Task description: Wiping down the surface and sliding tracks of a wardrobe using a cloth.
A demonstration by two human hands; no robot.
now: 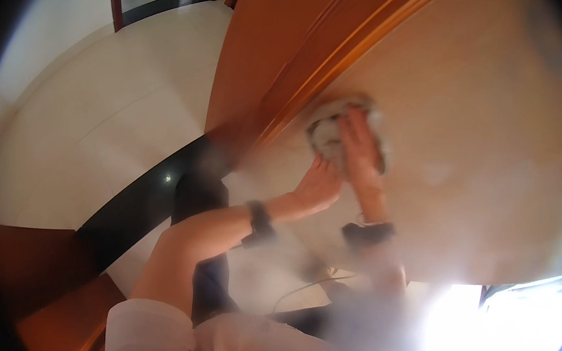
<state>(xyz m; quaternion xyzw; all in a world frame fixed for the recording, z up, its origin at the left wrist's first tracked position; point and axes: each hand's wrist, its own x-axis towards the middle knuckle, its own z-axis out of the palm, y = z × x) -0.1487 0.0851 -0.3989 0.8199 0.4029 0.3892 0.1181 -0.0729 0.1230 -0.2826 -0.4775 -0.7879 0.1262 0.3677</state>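
Observation:
A bunched grey-white cloth (328,134) is against a broad beige wall (471,139), beside a wooden door frame. My right hand (362,149) lies over the cloth's right side, its fingers long and close together, pressing it to the wall. Just below and to the left, my left hand (321,184) has its fingers curled in at the cloth's lower edge. Motion and haze blur both hands a little. A dark band sits around each wrist.
The brown wooden door (258,60) and its frame (345,47) rise left of the cloth. A dark threshold strip (153,184) crosses the pale tiled floor (114,101). A thin cable (305,286) lies below my arms. Bright light glares at lower right.

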